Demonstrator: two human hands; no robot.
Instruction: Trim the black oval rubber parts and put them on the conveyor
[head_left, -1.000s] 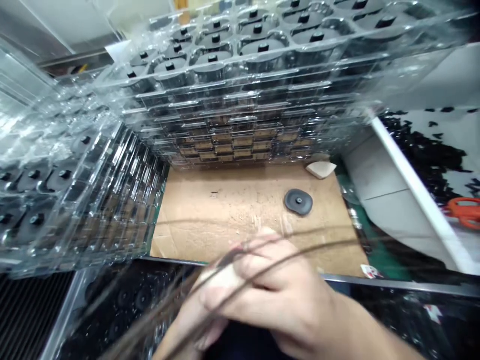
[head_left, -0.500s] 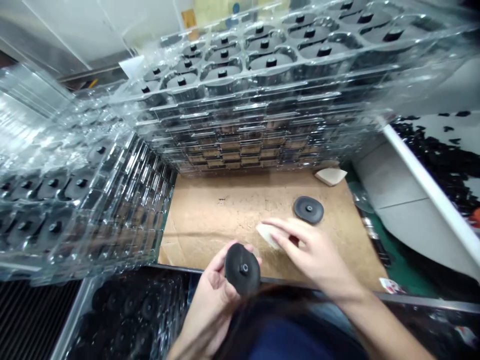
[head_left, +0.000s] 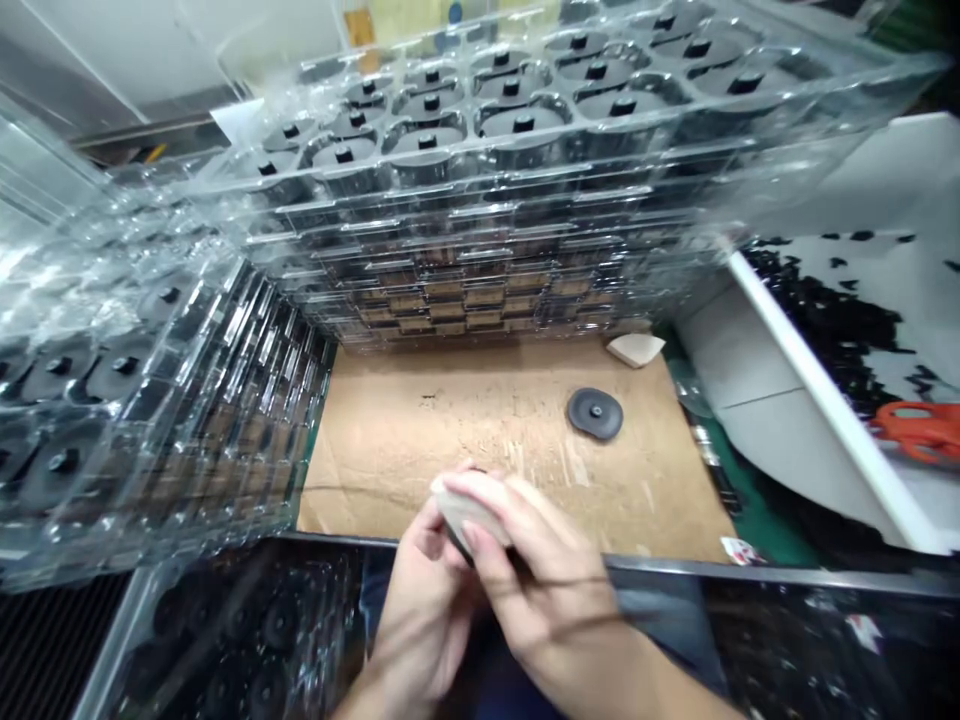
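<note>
Brightness: I'm getting a bright, evenly lit feed, with light seeming to fall from overhead.
Glare: I see hard white streaks across the clear plastic trays [head_left: 135,270], worst toward the left.
Shadows: I find them soft and faint on the cardboard sheet [head_left: 480,450].
Blur: I've got slight smearing on the right hand [head_left: 547,610].
Distortion: I see wide-angle stretching toward the corners, where the white rail [head_left: 825,393] slants hard.

A pale cream wedge-shaped pad [head_left: 466,508] is pressed tight against a black round disc [head_left: 458,546], the disc nearly hidden from view, and a second flat black disc with a central hole [head_left: 595,413] is seen lying well apart on brown cardboard [head_left: 420,430].
</note>
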